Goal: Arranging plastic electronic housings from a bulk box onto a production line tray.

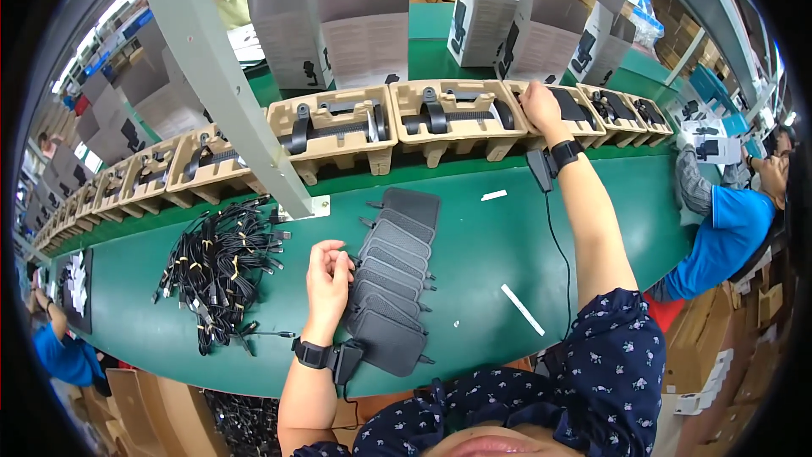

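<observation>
My left hand (pixel 328 279), its fingers curled in, is beside a fanned stack of black mesh pouches (pixel 393 275) with short cord ends. Its fingertips are near one cord end; whether they grip it is not clear. My right hand (pixel 541 110) reaches to a brown moulded pulp tray (pixel 599 129) in the row at the back. Its fingers dip over the tray's left part and are partly hidden. A flat black pouch (pixel 568 105) lies in that tray, just right of the hand. Each wrist wears a black strap with a small box.
Left of the pouches lies a heap of tied black cables (pixel 220 267). A grey metal post (pixel 216 76) rises from the green table (pixel 474 288). More pulp trays (pixel 334 148) and open boxes (pixel 364 34) line the back. White strips (pixel 523 310) lie about. Co-workers (pixel 719 228) sit at both sides.
</observation>
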### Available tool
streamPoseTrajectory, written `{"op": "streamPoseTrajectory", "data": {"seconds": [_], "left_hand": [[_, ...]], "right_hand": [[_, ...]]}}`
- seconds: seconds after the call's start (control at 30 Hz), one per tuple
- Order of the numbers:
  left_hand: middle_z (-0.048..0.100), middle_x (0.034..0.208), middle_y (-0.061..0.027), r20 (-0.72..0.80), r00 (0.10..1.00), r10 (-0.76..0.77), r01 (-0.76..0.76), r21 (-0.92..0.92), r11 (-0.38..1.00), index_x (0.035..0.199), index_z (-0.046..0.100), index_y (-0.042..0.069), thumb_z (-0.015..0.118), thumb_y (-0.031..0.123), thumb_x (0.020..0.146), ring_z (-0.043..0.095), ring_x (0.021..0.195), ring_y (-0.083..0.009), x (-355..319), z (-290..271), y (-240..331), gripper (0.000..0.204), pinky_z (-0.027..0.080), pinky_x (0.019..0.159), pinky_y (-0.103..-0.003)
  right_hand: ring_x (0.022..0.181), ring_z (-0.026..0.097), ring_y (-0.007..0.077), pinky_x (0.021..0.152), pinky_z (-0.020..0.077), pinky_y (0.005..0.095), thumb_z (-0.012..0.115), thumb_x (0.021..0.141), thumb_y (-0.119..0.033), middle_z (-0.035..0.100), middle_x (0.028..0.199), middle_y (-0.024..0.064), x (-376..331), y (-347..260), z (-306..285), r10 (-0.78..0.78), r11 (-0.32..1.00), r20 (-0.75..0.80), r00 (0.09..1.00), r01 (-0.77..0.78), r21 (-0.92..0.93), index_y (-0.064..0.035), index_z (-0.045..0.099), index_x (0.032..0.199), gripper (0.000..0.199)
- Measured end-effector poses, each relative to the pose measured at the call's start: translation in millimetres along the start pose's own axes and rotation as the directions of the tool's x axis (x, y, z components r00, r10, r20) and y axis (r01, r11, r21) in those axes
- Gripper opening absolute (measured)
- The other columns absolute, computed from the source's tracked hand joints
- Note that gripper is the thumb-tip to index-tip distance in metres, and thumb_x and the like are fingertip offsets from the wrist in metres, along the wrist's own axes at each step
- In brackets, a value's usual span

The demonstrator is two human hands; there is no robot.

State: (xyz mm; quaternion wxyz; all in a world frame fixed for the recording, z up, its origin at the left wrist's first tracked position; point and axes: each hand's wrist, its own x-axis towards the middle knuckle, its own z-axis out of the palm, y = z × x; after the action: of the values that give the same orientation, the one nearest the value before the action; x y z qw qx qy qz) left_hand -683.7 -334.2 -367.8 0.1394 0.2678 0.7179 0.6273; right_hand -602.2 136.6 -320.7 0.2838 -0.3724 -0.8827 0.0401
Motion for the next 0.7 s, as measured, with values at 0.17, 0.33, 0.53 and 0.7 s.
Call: {"op": "streamPoseTrajectory", "data": {"seconds": [0.17,0.33,0.53,0.7], "left_hand": [[0.051,0.072,-0.0006,0.032,0.997,0.07,-0.07,0.006,0.997,0.102,0.049,0.002,0.048,0.004,0.089,0.045,0.058,-0.0048,9.3,13.1,2.7,0.012,0.039,0.053,-0.018],[0.054,0.069,-0.001,-0.02,0.999,0.047,-0.045,0.1,0.994,0.099,0.051,0.002,0.051,0.006,0.088,0.049,0.058,-0.0073,9.2,-4.0,1.1,0.012,0.042,0.053,-0.021],[0.051,0.072,-0.0001,-0.011,0.997,0.073,-0.07,0.168,0.983,0.101,0.05,0.001,0.049,0.004,0.089,0.047,0.058,-0.0048,10.1,1.8,-5.9,0.013,0.04,0.052,-0.018],[0.05,0.07,-0.0001,-0.019,0.996,0.093,-0.087,0.195,0.977,0.101,0.049,0.001,0.05,0.005,0.089,0.047,0.056,-0.0053,4.9,3.5,-6.1,0.013,0.04,0.051,-0.019]], "right_hand": [[0.085,0.059,0.0373,0.074,0.0476,0.0465,0.042,0.085,-0.015,0.061,0.089,0.0226,28.5,40.0,25.5,-0.053,0.989,-0.129,0.99,0.033,-0.147,-0.0008,0.051,0.092,0.018],[0.082,0.06,0.0314,0.067,0.0495,0.0422,0.054,0.083,-0.022,0.056,0.093,0.0129,-10.7,-29.9,-6.3,-0.157,0.97,-0.241,0.958,0.103,-0.219,-0.0078,0.053,0.093,0.017],[0.078,0.059,0.0297,0.067,0.0474,0.0384,0.061,0.08,-0.022,0.059,0.083,0.0094,-107.0,-125.0,-14.8,-0.509,0.807,-0.246,0.825,0.556,0.199,-0.0088,0.055,0.105,0.029],[0.087,0.056,0.0287,0.073,0.0459,0.0394,0.074,0.067,-0.03,0.057,0.09,0.0097,-142.1,-155.2,-12.5,-0.579,0.782,0.039,0.815,0.54,0.311,-0.0055,0.044,0.117,0.063]]}}
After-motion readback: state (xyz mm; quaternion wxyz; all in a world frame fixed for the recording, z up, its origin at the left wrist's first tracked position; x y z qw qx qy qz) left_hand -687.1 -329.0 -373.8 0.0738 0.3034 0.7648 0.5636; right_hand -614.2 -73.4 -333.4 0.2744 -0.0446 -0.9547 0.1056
